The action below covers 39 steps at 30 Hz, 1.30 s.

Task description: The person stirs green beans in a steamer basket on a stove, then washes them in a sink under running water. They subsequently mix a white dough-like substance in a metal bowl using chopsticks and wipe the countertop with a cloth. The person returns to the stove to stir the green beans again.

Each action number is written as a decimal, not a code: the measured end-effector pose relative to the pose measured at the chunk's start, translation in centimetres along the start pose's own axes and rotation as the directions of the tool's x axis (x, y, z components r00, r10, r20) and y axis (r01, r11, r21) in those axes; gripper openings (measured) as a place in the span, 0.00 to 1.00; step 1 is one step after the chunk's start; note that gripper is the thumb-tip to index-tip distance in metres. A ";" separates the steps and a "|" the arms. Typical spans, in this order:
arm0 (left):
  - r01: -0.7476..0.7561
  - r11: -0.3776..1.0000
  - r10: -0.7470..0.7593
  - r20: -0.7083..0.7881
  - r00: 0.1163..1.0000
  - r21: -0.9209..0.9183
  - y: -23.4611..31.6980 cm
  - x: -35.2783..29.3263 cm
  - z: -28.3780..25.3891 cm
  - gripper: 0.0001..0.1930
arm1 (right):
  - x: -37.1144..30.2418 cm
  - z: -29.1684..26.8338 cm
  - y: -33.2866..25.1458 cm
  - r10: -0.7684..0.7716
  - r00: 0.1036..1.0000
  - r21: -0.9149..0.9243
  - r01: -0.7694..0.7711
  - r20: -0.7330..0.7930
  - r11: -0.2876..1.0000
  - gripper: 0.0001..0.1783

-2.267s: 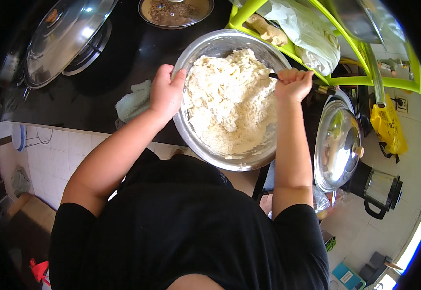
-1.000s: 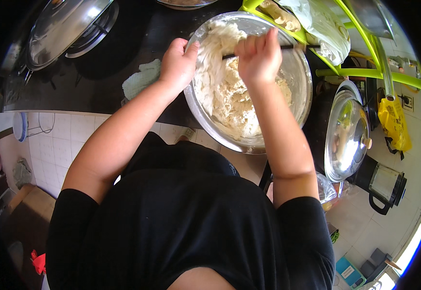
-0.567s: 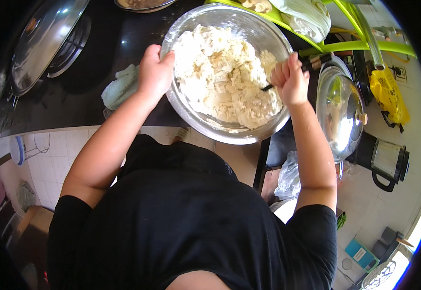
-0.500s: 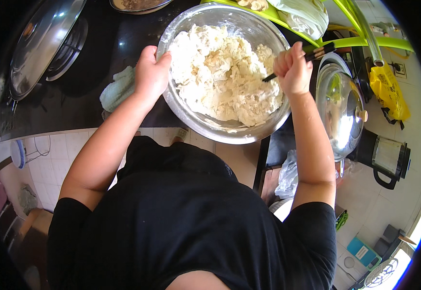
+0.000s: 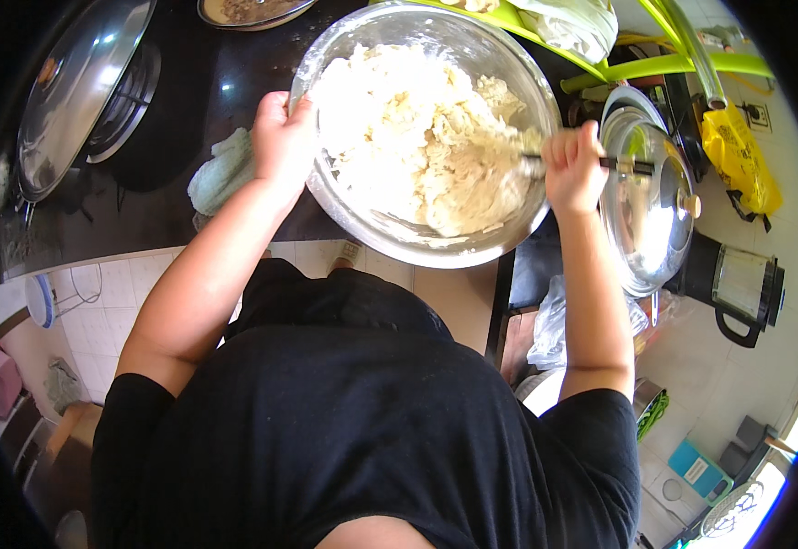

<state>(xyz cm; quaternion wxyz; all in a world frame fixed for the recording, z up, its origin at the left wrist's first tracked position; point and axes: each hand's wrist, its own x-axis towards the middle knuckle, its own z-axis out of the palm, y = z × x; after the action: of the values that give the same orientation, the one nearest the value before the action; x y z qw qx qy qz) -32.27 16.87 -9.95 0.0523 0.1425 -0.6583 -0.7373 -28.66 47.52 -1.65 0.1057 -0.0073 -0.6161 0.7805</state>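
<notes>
A wide metal mixing bowl (image 5: 381,240) stands at the counter's front edge, its inner wall smeared with flour. Shaggy, lumpy dough (image 5: 417,137) fills much of it. My left hand (image 5: 282,139) grips the bowl's left rim, thumb over the edge. At the right rim, my right hand (image 5: 573,166) is closed in a fist around dark chopsticks (image 5: 632,166). Their back ends stick out to the right, and their front ends reach into the dough, which is blurred by motion there. Whether it is exactly one pair I cannot make out.
A pale green cloth (image 5: 223,174) lies left of the bowl, near a gas burner (image 5: 134,105) and a large lid (image 5: 83,101). Right of my forearm is a glass-lidded pot (image 5: 651,210). A green rack (image 5: 664,66) stands behind, and a blender jug (image 5: 742,285) farther right.
My right hand has moved down and slightly right, and the chopsticks have swung from slanting to nearly level, stirring the dough's right side. My left hand still holds the rim.
</notes>
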 end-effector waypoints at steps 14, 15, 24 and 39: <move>-0.081 0.972 0.075 0.035 0.997 0.219 -0.8 0.5 -0.4 0.12 | 5.5 14.5 4.5 0.259 0.949 0.195 -0.224 -0.178 0.955 0.27; -0.092 0.969 0.086 0.037 0.996 0.228 -0.8 0.5 -0.4 0.12 | 5.9 14.0 4.2 0.236 0.955 0.172 -0.205 -0.179 0.963 0.27; -0.058 0.981 0.056 0.011 0.998 0.184 -0.7 0.3 -0.4 0.12 | 2.1 2.8 1.6 0.001 0.998 0.070 -0.006 0.066 0.998 0.31; -0.054 0.976 0.062 -0.030 0.998 0.211 -0.4 -0.1 0.0 0.12 | -4.5 12.8 1.0 0.315 0.880 0.083 -0.366 0.356 0.927 0.26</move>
<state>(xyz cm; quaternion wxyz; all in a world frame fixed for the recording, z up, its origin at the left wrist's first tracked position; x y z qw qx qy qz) -32.13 16.95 -10.30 0.0703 0.1414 -0.7352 -0.6592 -26.25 34.22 -0.02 -0.1400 0.0256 -0.5544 0.8200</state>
